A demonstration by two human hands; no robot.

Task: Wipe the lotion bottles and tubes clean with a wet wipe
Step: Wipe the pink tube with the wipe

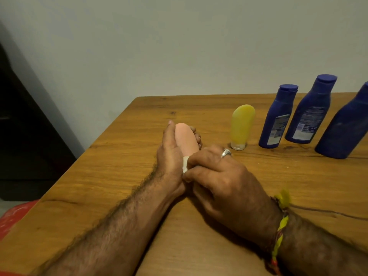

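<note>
My left hand [170, 156] grips a peach-pink tube [186, 138] just above the wooden table [119, 176], its rounded end pointing away from me. My right hand [221, 174] is closed around the tube's near end, pinching a white wet wipe [185, 164] against it; only a small fold of the wipe shows between the two hands. A yellow tube [242, 126] stands on its clear cap to the right. Beyond it stand three dark blue lotion bottles: a small one [277, 118], a taller one [310, 112], and one cut off by the right edge [344, 128].
The table's left edge runs diagonally beside a dark cabinet [23, 136]. A red object [14, 218] sits low at the left. A pale wall stands right behind the table's far edge.
</note>
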